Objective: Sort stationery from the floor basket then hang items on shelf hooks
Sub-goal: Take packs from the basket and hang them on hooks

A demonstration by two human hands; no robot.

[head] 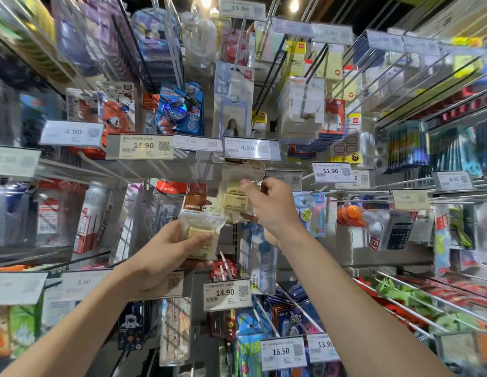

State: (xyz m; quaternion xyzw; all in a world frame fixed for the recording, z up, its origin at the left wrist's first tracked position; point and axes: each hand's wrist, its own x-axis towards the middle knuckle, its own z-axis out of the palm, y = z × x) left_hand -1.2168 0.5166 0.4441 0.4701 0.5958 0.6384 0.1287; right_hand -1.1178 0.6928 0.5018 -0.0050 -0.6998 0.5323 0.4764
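Hands [166, 254] [272, 210] gripping eraser packs [201, 235] [237, 202], hooks [373, 196] crowding around

Just above and left of the 14.90 price tag [227, 293], the left hand [166, 251] holds a bagged pack [200, 232]. Above and right of that tag the right hand [269, 208] pinches a hanging pack [235, 198]; the 4.50 price tag [252, 148] hangs farther above the same tag

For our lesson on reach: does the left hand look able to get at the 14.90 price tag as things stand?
Probably yes for a touch: the 14.90 price tag hangs just below the left hand with nothing between. But that hand grips an eraser packet.
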